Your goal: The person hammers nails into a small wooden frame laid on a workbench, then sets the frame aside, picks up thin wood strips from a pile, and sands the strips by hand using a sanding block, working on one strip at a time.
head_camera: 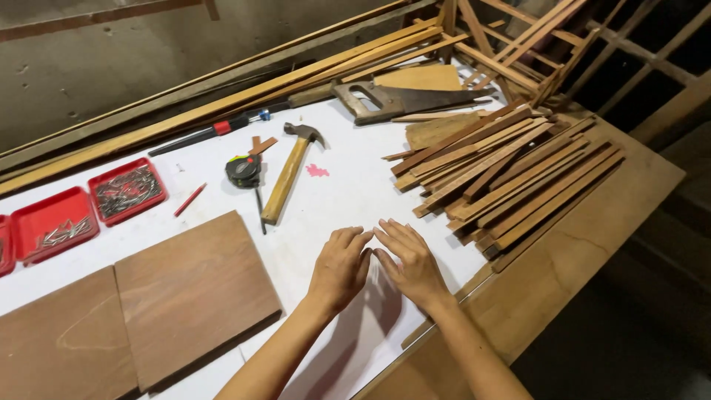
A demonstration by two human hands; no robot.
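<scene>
My left hand (339, 268) and my right hand (409, 263) lie flat, palms down, side by side on the white tabletop (348, 185), fingertips nearly touching. Neither holds anything. A wooden-handled claw hammer (289, 174) lies just beyond my left hand, with a black tape measure (244, 170) beside it. A pile of thin wooden slats (503, 174) lies to the right of my right hand. Two brown wooden boards (192, 292) (63, 341) lie flat to the left of my left hand.
Red trays of nails (126, 190) (52, 224) sit at the far left. A red pencil (190, 199), a hand saw (404, 100), a screwdriver (211, 130) and long wooden strips (222, 104) lie along the back. A wooden frame (533, 44) stands at the back right. The table's edge (444, 304) drops off to the right.
</scene>
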